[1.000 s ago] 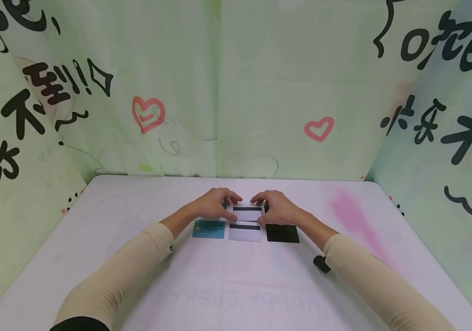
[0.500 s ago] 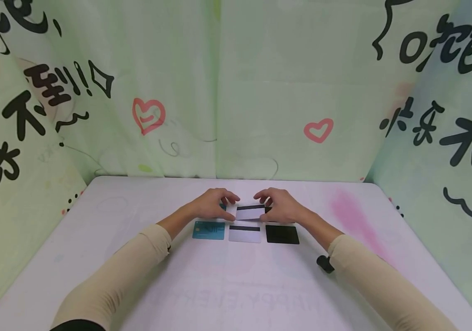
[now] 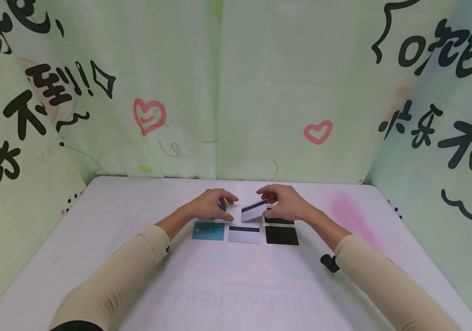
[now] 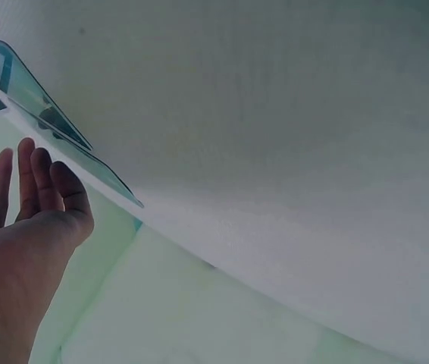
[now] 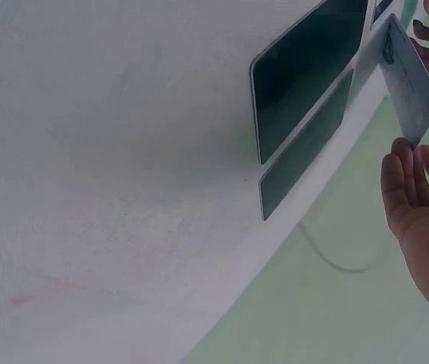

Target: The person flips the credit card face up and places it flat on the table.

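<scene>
My right hand (image 3: pixel 284 202) pinches a white magnetic-stripe card (image 3: pixel 252 212) between thumb and fingers, holding it tilted over the back row of cards. The right wrist view shows the other face of that card (image 5: pixel 411 83), with the fingertips at its edge. My left hand (image 3: pixel 211 204) has nothing in its grasp; its loosely bent fingers hover around the back teal card (image 3: pixel 222 208), mostly hidden by the hand. In the left wrist view the fingers (image 4: pixel 26 178) stand apart beside two teal cards. Part of the back black card (image 3: pixel 279 220) shows under the right hand.
A front row lies flat on the pale table (image 3: pixel 219 276): a teal card (image 3: pixel 208 231), a white striped card (image 3: pixel 244 235) and a black card (image 3: pixel 282 236). Printed fabric (image 3: pixel 256 101) walls off the back and both sides.
The striped card has gone from lying nearly flat between both hands to tilted up in my right hand, which moved right and up. My left hand let go and shifted slightly left.
</scene>
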{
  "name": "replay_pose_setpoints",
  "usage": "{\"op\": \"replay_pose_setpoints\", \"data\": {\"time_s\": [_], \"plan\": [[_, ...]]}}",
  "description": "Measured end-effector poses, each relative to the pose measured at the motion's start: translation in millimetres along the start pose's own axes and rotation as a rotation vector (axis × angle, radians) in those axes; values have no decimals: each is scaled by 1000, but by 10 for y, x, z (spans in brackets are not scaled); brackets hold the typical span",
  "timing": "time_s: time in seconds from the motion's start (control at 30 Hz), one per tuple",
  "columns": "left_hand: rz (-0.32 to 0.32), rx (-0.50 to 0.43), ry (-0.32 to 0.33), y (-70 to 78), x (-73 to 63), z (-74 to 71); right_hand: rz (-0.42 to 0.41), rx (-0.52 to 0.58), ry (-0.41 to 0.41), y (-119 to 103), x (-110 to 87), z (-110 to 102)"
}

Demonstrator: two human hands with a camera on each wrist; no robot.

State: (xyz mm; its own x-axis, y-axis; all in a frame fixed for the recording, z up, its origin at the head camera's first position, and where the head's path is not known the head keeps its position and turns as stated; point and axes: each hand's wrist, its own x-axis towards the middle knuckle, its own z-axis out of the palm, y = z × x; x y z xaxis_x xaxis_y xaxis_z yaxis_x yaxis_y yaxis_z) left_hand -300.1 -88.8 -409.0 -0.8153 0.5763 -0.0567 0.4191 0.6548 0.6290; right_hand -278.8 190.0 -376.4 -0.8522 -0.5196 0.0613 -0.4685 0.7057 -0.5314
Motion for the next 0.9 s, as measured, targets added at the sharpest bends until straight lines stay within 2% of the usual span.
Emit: {"op": "replay_pose_setpoints", "data": {"time_s": [0.57,0.9], "plan": [[30,-3,3,-59,1,-10,34,56,51,-69,5,-152],[27,-13,1,-35,11,-17,31,103,53,-85,25,-165]]}}
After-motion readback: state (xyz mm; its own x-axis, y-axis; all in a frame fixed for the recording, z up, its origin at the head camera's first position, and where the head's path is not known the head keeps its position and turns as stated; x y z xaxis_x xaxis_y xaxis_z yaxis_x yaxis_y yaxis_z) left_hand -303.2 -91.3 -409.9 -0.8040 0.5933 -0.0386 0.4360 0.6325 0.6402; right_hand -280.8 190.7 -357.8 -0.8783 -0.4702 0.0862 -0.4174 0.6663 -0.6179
